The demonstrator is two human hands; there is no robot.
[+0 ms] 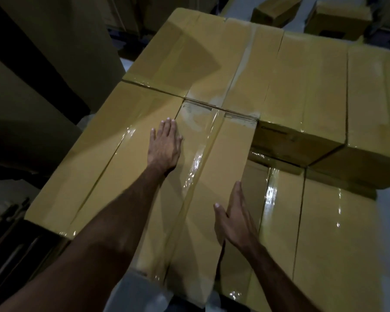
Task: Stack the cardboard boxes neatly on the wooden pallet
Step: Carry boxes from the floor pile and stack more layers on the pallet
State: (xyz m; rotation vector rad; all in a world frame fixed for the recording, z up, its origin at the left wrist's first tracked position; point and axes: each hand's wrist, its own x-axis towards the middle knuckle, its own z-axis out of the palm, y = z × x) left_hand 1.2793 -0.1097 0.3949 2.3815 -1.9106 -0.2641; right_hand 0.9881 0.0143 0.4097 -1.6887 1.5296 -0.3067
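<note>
The long tan cardboard box sealed with glossy clear tape lies under and between both hands: the left hand rests flat on its top with straight fingers, near the far end. The right hand presses its straight fingers against the box's right side edge (thumb lying on top). Right of that hand lies a lower tan taped carton, and beyond it stand more stacked tan boxes.

Taped tan cardboard boxes lie flat, edges touching, in stacked layers.
</note>
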